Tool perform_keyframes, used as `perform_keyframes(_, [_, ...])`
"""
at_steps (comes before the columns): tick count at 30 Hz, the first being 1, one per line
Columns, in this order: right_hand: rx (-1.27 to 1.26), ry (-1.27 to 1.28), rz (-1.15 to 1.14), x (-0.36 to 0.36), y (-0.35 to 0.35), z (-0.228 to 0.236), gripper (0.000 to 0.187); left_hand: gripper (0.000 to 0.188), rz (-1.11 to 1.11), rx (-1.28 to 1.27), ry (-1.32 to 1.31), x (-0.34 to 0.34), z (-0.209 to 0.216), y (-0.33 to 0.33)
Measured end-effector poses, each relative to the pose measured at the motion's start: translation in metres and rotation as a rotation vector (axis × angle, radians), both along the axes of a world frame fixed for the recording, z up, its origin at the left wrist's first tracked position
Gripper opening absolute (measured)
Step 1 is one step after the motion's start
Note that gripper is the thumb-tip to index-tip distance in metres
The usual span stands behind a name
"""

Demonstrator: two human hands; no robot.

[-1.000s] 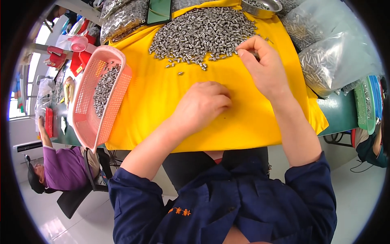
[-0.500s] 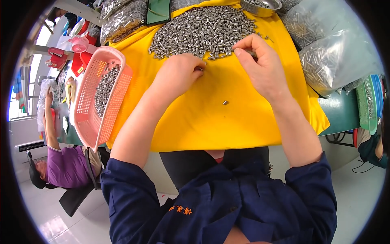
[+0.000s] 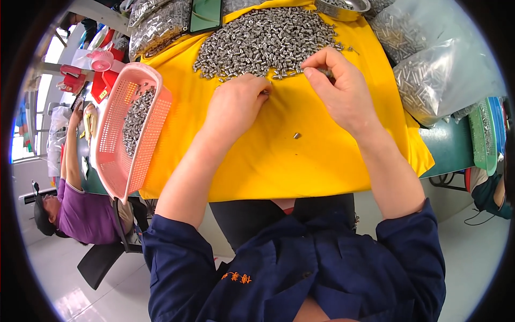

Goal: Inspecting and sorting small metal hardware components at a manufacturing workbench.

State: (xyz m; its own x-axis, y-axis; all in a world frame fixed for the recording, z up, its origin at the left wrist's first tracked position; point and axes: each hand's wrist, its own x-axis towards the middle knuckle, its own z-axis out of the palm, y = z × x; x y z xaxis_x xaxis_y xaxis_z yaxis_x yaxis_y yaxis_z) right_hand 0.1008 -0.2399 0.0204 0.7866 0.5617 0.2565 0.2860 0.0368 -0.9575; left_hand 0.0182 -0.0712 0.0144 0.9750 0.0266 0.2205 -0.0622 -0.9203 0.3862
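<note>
A broad heap of small silvery metal cylinders (image 3: 265, 40) lies at the far side of a yellow cloth (image 3: 268, 174). My left hand (image 3: 236, 104) is closed at the heap's near edge, and a glint of a small metal part shows at its fingertips. To its right, my right hand (image 3: 343, 91) has thumb and forefinger pinched together beside the heap; whatever they grip is too small to make out. One loose metal piece (image 3: 296, 136) rests on the cloth between my forearms.
A pink perforated basket (image 3: 110, 166) with more metal pieces stands at left. Bags of parts (image 3: 429, 75) lie at right, near a metal bowl (image 3: 343, 9). A dark-framed tablet (image 3: 206, 15) is at the back. At far left sits a co-worker in purple (image 3: 88, 214).
My left hand has shifted slightly, its back turned more upward. The right hand has moved a little left and nearer. The co-worker's arm has come away from the clear bag.
</note>
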Motion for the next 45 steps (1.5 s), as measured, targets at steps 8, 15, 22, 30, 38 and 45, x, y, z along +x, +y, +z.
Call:
perform_keyframes(8, [-0.035, -0.035, 0.012, 0.000, -0.001, 0.001, 0.005, 0.013, 0.030, 0.081, 0.038, -0.002, 0.005, -0.006])
perform_keyframes(15, [-0.132, -0.171, 0.112, -0.004, 0.000, 0.000, 0.006, 0.012, 0.041, -1.251, 0.126, -0.002, -0.001, -0.013])
perform_keyframes(22, [-0.158, -0.228, 0.125, -0.005, 0.002, -0.002, 0.005, 0.014, 0.034, -1.275, 0.106, -0.003, -0.004, -0.010])
perform_keyframes(30, [-0.249, -0.243, 0.139, -0.011, 0.001, 0.004, 0.005, 0.013, 0.027, -1.208, 0.100, -0.004, -0.007, -0.011])
perform_keyframes(38, [-0.328, -0.477, 0.070, -0.015, 0.005, -0.004, 0.005, 0.013, 0.107, -1.030, 0.069, -0.003, -0.009, -0.018])
perform_keyframes(45, [-0.314, -0.486, -0.007, -0.015, 0.003, -0.002, 0.006, 0.011, 0.184, -0.617, 0.003, 0.001, -0.008, -0.015])
